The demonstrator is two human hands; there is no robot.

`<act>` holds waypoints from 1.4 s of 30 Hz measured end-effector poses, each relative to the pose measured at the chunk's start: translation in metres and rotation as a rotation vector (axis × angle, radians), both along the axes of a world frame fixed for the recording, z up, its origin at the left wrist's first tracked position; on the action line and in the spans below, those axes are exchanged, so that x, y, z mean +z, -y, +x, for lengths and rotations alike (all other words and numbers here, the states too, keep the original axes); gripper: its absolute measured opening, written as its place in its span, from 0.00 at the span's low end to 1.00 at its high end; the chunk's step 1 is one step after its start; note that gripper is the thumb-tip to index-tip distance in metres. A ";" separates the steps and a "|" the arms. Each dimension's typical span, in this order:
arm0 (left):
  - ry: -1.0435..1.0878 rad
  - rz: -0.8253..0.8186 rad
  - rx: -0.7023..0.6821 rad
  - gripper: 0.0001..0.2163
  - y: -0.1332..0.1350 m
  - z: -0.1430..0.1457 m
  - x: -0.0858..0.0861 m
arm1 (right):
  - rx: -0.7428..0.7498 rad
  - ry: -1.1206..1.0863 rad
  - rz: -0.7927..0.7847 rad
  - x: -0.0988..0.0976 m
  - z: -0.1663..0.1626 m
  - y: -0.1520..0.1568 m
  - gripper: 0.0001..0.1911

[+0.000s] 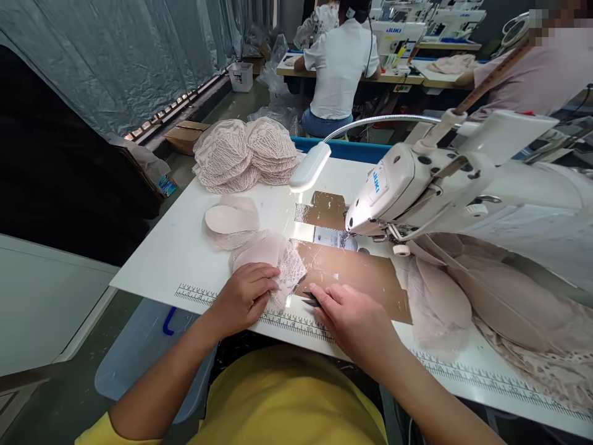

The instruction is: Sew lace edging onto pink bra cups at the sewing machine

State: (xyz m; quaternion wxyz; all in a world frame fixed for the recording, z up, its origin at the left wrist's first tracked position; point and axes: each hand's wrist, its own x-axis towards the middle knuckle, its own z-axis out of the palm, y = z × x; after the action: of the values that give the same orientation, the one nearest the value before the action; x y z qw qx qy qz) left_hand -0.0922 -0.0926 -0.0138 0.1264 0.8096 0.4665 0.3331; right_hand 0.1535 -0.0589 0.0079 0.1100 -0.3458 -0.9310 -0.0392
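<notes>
My left hand [244, 295] is closed on a pale pink lace-covered cup piece [273, 259] at the front of the white sewing table [185, 247]. My right hand [352, 318] rests beside it and pinches a small dark tool [309, 301], thread snips by the look of it, whose tips point at the lace edge. Behind the cup lies a plain foam pad [231, 217]. The white sewing machine [417, 185] stands to the right, its needle area over a brown taped patch [352, 272].
A heap of lace cups [245, 151] sits at the table's far left. Sewn pink pieces [463, 290] pile under the machine arm at the right. A gooseneck lamp [311, 165] hangs over the middle. Other people sit at machines behind. A blue bin [139, 352] stands below left.
</notes>
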 end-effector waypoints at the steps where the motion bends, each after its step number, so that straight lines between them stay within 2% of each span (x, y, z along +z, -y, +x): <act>1: 0.002 -0.002 0.001 0.11 0.000 0.000 0.000 | -0.003 -0.006 0.004 -0.001 -0.003 0.000 0.14; 9: 0.038 -0.021 0.000 0.12 0.001 -0.001 -0.002 | -0.057 -0.067 -0.004 -0.010 -0.021 0.001 0.10; 13: 0.095 -0.046 0.003 0.12 0.001 -0.004 -0.001 | -0.060 -0.106 -0.187 0.000 -0.007 -0.006 0.10; 16: 0.137 -0.077 -0.001 0.12 0.002 -0.005 0.001 | -0.161 -0.158 -0.311 0.006 0.002 -0.021 0.07; 18: 0.160 -0.094 0.003 0.11 0.002 -0.006 0.001 | -0.200 -0.174 -0.327 0.005 -0.001 -0.034 0.07; 21: 0.195 -0.125 0.018 0.10 0.003 -0.007 0.001 | -0.128 -0.181 -0.311 0.001 -0.012 -0.047 0.14; 23: 0.220 -0.150 0.032 0.10 0.003 -0.009 0.001 | -0.029 -0.170 -0.357 0.003 -0.013 -0.044 0.16; 25: 0.242 -0.174 0.046 0.09 0.004 -0.012 0.000 | 0.116 -0.146 -0.502 0.012 -0.001 -0.030 0.19; 27: 0.251 -0.191 0.051 0.09 0.005 -0.014 0.001 | 0.264 -0.125 -0.714 0.026 0.022 -0.011 0.19; 29: 0.247 -0.195 0.047 0.09 0.003 -0.013 0.002 | 0.288 -0.146 -0.906 0.038 0.048 0.006 0.18; 32: 0.233 -0.181 0.018 0.09 0.000 -0.001 0.006 | 0.171 -0.216 -1.146 0.046 0.078 0.016 0.16; 34: 0.220 -0.180 -0.037 0.09 -0.001 0.014 0.009 | 0.064 -0.291 -1.234 0.043 0.088 0.014 0.18; 36: 0.189 -0.185 -0.133 0.10 0.000 0.032 0.013 | -0.052 -0.340 -1.201 0.038 0.091 0.008 0.19; 40: 0.076 -0.185 -0.384 0.12 0.005 0.056 0.025 | -0.264 -0.367 -0.977 0.028 0.091 -0.007 0.21; 42: 0.082 -0.177 -0.416 0.14 0.006 0.056 0.032 | -0.357 -0.391 -0.916 0.025 0.092 -0.013 0.21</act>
State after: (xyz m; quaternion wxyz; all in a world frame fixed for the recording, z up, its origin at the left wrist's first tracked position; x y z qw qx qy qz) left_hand -0.0362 -0.0991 0.0185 0.2817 0.8598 0.3113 0.2905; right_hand 0.2456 -0.0460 0.0328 0.1108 -0.5125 -0.7414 0.4188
